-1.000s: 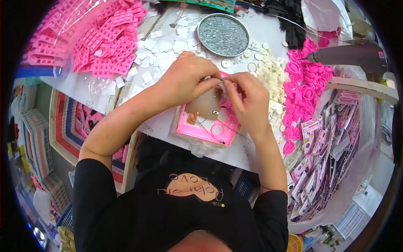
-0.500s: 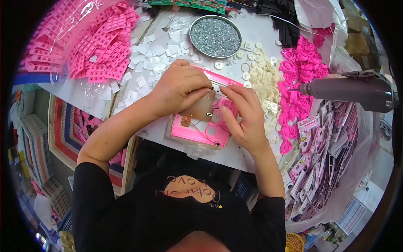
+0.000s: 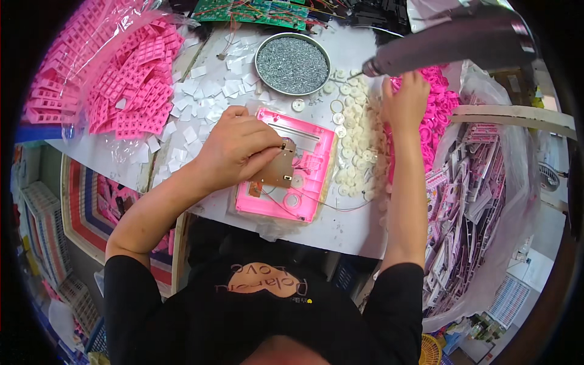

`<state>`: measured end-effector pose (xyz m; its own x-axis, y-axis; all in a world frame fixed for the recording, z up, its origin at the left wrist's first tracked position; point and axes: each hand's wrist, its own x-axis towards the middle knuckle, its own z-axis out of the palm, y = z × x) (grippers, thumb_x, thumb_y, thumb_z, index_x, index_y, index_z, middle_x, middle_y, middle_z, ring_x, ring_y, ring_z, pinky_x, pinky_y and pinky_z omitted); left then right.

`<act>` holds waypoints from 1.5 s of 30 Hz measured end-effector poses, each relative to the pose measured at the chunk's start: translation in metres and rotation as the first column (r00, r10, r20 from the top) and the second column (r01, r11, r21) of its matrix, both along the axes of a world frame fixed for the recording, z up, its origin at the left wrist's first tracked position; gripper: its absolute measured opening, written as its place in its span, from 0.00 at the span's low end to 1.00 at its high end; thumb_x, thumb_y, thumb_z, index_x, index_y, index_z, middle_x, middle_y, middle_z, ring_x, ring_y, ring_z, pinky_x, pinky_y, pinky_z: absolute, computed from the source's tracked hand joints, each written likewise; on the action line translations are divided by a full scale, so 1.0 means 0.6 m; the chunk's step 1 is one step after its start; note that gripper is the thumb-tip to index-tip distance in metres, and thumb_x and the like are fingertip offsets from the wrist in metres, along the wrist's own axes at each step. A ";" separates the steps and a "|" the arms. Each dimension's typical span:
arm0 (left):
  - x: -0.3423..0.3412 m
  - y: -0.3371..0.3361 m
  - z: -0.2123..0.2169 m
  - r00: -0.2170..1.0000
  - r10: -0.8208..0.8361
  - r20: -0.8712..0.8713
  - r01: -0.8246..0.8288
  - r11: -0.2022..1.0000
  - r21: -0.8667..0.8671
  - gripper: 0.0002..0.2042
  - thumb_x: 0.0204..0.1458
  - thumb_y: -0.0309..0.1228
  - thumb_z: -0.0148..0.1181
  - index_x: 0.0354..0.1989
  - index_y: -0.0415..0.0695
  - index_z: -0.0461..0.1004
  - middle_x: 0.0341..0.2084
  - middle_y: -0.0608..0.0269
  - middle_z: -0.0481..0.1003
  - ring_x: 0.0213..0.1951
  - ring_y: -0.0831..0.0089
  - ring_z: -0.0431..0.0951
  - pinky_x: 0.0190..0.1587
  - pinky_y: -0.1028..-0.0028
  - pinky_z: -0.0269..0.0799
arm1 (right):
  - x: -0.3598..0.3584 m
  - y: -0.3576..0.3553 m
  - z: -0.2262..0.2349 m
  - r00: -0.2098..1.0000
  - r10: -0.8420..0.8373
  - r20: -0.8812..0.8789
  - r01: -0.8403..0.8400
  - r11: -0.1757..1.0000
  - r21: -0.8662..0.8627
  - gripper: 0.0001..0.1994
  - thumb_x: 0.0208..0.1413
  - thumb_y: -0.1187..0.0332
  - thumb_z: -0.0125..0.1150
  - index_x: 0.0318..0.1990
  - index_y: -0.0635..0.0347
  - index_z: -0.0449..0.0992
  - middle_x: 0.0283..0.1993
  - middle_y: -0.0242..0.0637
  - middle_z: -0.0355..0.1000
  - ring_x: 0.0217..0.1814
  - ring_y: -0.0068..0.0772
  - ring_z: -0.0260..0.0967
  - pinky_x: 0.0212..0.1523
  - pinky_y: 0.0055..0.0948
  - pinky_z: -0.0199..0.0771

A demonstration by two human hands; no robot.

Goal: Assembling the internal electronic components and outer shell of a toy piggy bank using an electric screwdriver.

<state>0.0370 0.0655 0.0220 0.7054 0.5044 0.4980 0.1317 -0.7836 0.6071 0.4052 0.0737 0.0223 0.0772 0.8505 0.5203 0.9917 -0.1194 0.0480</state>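
My left hand [image 3: 240,146] pinches a brown circuit board [image 3: 275,167], holding it tilted over an open pink plastic case [image 3: 319,164]. The case lies on the table with a round ring, a slotted strip and thin wires inside. One wire trails out past its right edge. To the right, my right hand [image 3: 406,103] is at a heap of bright pink plastic parts [image 3: 433,100], thumb apart from the fingers. Its fingertips are partly lost among the parts, and nothing shows in its grip. A grey electric screwdriver [image 3: 453,42] hangs just above that hand.
A round tin of small metal screws [image 3: 292,64] stands behind the case. White discs [image 3: 353,140] lie between case and pink heap; white paper squares [image 3: 204,91] lie left. Beyond are pink keypads [image 3: 137,79] and green circuit boards [image 3: 255,13]. A bag of printed pieces [image 3: 468,213] sits right.
My right hand has left the case and moved right to the bright pink parts. The screwdriver has swung up and to the left. My left hand still holds the board over the case.
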 end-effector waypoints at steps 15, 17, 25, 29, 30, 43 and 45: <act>-0.024 0.006 -0.015 0.995 0.099 0.012 -0.098 0.994 -0.050 0.08 0.50 0.25 0.68 0.38 0.46 0.78 0.31 0.65 0.79 0.33 0.66 0.78 0.46 0.64 0.64 | -0.111 -0.189 0.095 0.529 0.137 -0.838 -0.355 0.932 -0.072 0.24 0.47 0.76 0.70 0.55 0.61 0.78 0.44 0.35 0.79 0.38 0.25 0.77 0.41 0.27 0.77; -0.026 0.009 -0.016 0.996 0.089 -0.006 -0.090 0.994 -0.067 0.08 0.51 0.26 0.68 0.38 0.47 0.78 0.31 0.65 0.79 0.34 0.66 0.78 0.47 0.64 0.64 | -0.180 -0.211 0.095 0.494 0.206 -0.845 -0.562 0.817 -0.129 0.26 0.47 0.75 0.70 0.57 0.61 0.77 0.45 0.38 0.79 0.37 0.28 0.78 0.41 0.29 0.77; -0.012 0.035 0.007 0.994 -0.041 -0.099 0.050 0.995 0.091 0.06 0.52 0.28 0.66 0.38 0.49 0.78 0.31 0.68 0.77 0.35 0.68 0.77 0.50 0.63 0.63 | -0.244 -0.156 0.086 0.539 0.350 -0.766 -0.715 0.670 -0.198 0.25 0.46 0.73 0.65 0.56 0.62 0.75 0.45 0.44 0.75 0.46 0.48 0.74 0.45 0.39 0.77; -0.015 0.038 0.013 0.980 -0.022 -0.198 0.052 0.988 0.146 0.05 0.52 0.28 0.66 0.37 0.49 0.77 0.31 0.69 0.77 0.35 0.68 0.76 0.50 0.63 0.63 | -0.248 -0.170 0.083 0.539 0.341 -0.770 -0.717 0.665 -0.208 0.24 0.44 0.75 0.66 0.53 0.64 0.75 0.45 0.44 0.74 0.44 0.46 0.74 0.44 0.38 0.77; -0.017 0.038 0.012 0.979 -0.042 -0.197 0.069 0.988 0.136 0.05 0.52 0.29 0.66 0.36 0.49 0.77 0.32 0.69 0.77 0.36 0.68 0.76 0.51 0.63 0.63 | -0.251 -0.175 0.076 0.549 0.354 -0.757 -0.703 0.686 -0.189 0.24 0.44 0.76 0.66 0.53 0.64 0.75 0.45 0.44 0.74 0.42 0.44 0.74 0.43 0.35 0.77; -0.012 0.067 0.072 0.812 -0.286 -0.509 0.398 0.909 0.125 0.04 0.51 0.30 0.59 0.34 0.46 0.77 0.33 0.65 0.77 0.38 0.65 0.78 0.46 0.64 0.71 | -0.262 -0.186 0.062 0.586 0.407 -0.701 -0.694 0.698 -0.176 0.29 0.41 0.78 0.66 0.57 0.60 0.74 0.48 0.47 0.72 0.44 0.47 0.74 0.44 0.40 0.78; -0.013 0.061 0.076 0.773 -0.270 -0.574 0.426 0.891 0.156 0.06 0.51 0.29 0.58 0.36 0.45 0.78 0.35 0.65 0.78 0.39 0.66 0.78 0.45 0.65 0.71 | -0.261 -0.180 0.068 0.580 0.387 -0.716 -0.707 0.677 -0.206 0.28 0.42 0.78 0.66 0.56 0.60 0.74 0.48 0.46 0.72 0.43 0.47 0.75 0.43 0.39 0.78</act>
